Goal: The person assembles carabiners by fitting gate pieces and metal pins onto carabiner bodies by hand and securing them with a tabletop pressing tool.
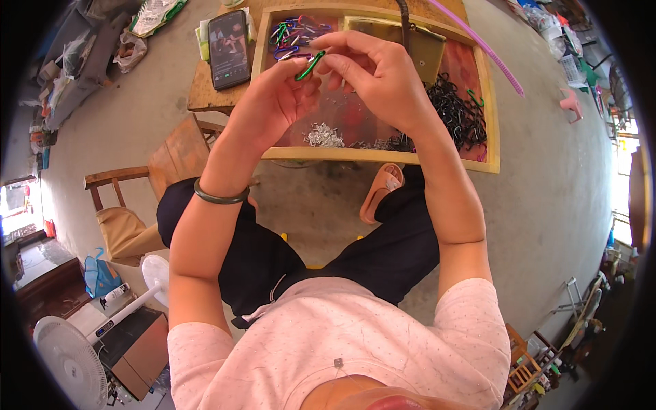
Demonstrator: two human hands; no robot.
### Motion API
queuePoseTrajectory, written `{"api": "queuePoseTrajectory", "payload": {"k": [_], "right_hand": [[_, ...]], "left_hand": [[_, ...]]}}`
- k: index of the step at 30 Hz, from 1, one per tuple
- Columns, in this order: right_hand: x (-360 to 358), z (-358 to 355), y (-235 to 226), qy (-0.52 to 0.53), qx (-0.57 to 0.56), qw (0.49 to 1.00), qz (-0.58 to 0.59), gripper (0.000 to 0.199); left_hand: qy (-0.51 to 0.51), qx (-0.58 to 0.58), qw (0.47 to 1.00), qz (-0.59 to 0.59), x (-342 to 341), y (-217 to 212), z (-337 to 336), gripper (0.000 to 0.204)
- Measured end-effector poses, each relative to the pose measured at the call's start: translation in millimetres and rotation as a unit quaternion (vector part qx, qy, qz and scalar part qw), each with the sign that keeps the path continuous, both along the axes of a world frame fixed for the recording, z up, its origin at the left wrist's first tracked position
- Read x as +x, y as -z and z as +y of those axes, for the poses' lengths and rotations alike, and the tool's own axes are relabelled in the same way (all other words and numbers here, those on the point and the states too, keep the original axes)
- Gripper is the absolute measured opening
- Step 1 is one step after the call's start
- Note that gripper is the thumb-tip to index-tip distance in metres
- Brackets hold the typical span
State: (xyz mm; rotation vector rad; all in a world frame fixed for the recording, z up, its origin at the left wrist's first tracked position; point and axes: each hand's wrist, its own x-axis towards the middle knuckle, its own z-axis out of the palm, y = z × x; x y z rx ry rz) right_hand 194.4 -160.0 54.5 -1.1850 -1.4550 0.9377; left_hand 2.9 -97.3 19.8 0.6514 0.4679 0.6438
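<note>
Over the wooden-framed tray (383,156), my left hand (273,99) pinches a small green carabiner (311,66) between thumb and fingers. My right hand (383,78) is closed too, its thumb and forefinger meeting at the carabiner's upper end; anything smaller between these fingertips is hidden. Just beyond my hands lies a pile of coloured carabiners (294,33), purple, blue, green and red. Small silver pins (323,135) are heaped at the tray's near side. Black hook-shaped pieces (456,113) fill its right side, with a green hook (475,98) among them.
A yellowish metal plate (430,58) with a dark lever (404,20) stands at the tray's back. Left of the tray, a phone (229,51) leans on the wooden table (205,96). A purple coiled strip (492,55) arches overhead right. A wooden chair (179,154) and white fan (72,359) are left.
</note>
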Motion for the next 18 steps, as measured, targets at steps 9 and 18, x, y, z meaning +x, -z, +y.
{"api": "queuePoseTrajectory", "payload": {"k": [9, 18], "right_hand": [[-4, 3, 8, -0.004, -0.003, 1.000, -0.020, 0.015], [-11, 5, 11, 0.007, -0.009, 1.000, -0.011, 0.016]], "left_hand": [[0.058, 0.026, 0.998, -0.027, -10, 11, -8, 0.025], [0.097, 0.007, 0.992, -0.078, -16, 16, -8, 0.025]]}}
